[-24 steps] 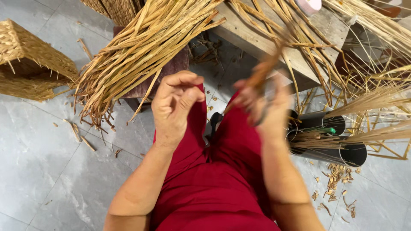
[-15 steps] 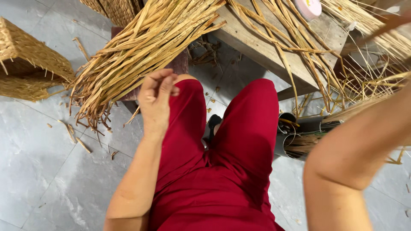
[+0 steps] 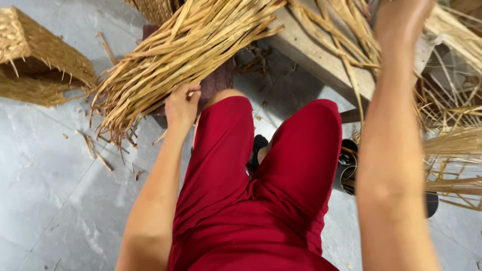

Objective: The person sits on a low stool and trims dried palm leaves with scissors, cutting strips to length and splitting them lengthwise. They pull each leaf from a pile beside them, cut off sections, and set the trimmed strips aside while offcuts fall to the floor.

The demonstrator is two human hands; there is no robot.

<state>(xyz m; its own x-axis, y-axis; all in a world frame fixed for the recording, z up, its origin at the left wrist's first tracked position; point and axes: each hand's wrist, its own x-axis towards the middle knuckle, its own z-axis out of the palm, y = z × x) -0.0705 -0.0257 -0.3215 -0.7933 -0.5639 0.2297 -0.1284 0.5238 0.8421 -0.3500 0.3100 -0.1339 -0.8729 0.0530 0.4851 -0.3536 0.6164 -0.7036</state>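
A thick bundle of dried straw strands (image 3: pixel 191 50) hangs down off a wooden plank (image 3: pixel 314 52) in front of my knees. My left hand (image 3: pixel 182 106) reaches into the bundle's lower edge, with its fingers pinched on one strand. My right hand (image 3: pixel 401 22) is lifted high at the top right among more straw strands (image 3: pixel 351 30). Its fingers are partly cut off by the frame edge, so its grip is unclear. My red trousers (image 3: pixel 261 190) fill the lower middle.
A woven straw basket (image 3: pixel 35 55) lies on the grey tiled floor (image 3: pixel 50 190) at the far left. Black tubes (image 3: pixel 346 168) holding straw stand by my right knee. A dark red stool (image 3: pixel 218 83) sits under the bundle. Straw scraps (image 3: pixel 95 150) litter the floor.
My right hand has risen from my lap to the top of the view. My left hand has moved forward off my knee into the straw bundle.
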